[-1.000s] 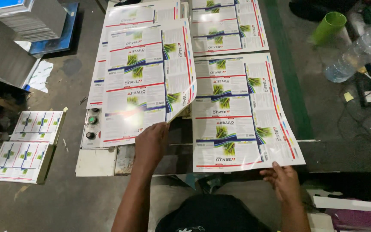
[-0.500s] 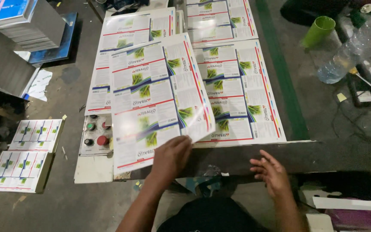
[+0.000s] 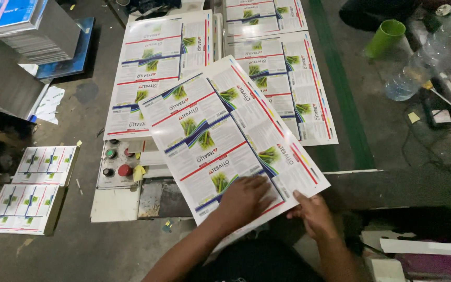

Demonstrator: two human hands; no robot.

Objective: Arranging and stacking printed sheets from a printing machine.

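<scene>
One printed sheet (image 3: pixel 225 141) is up off the bench (image 3: pixel 392 177), skewed over two laid-out piles (image 3: pixel 283 78), so sorting looks midway. Left hand (image 3: pixel 244 201) lies flat and spread on its lower part; right hand (image 3: pixel 314 214) pinches the bottom corner, fingers curled under it.

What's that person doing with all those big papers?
A person holds one big printed sheet tilted over a work table. The left hand presses flat on its near end, and the right hand grips its near edge. More printed sheets lie flat on the table behind it, and a control panel with buttons sits to the left.
</scene>
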